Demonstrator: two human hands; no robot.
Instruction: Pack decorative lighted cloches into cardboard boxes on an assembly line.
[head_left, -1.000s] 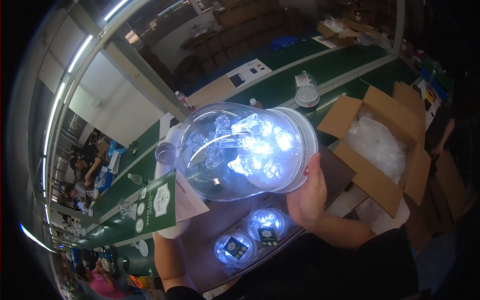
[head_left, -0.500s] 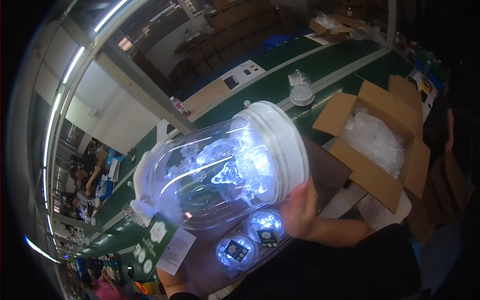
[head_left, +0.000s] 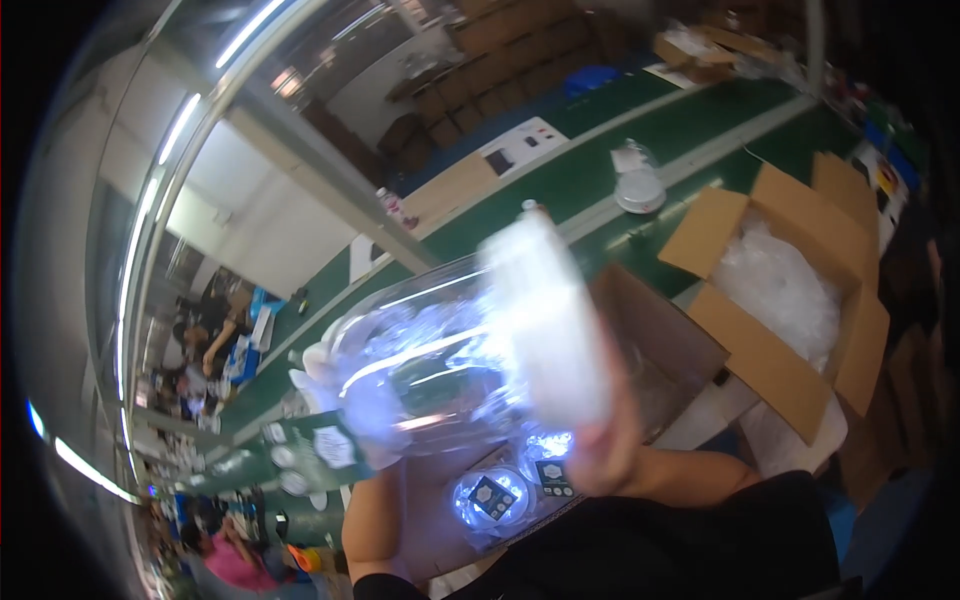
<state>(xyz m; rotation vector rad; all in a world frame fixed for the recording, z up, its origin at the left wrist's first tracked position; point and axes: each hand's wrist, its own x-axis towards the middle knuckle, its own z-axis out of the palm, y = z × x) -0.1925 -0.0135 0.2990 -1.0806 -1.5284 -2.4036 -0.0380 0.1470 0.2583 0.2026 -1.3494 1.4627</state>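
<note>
A large clear dome lamp [head_left: 440,345] with a thick white base and glowing white lights lies sideways across both hands. My left hand [head_left: 372,432], washed out by the glow and partly behind the dome, closes on its rounded end. My right hand [head_left: 607,448], smeared by motion, grips the lower edge of the white base. From the rounded end hangs a green and white tag [head_left: 318,452]. Below, a cardboard box [head_left: 660,350] holds lit round lamps [head_left: 490,498] with small dark tags, partly hidden by my arms.
At right stands an open carton [head_left: 752,332] with crumpled clear plastic wrap [head_left: 778,285] inside. Another clear dome lamp [head_left: 640,188] stands on the green work surface [head_left: 585,130]. A bottle [head_left: 395,208] is near a metal post. Other people [head_left: 235,555] are at the left.
The view has shifted, moving the surroundings right in the picture. The dome lamp is turning in my hands, its base now blurred, and the tag has swung outward to the left.
</note>
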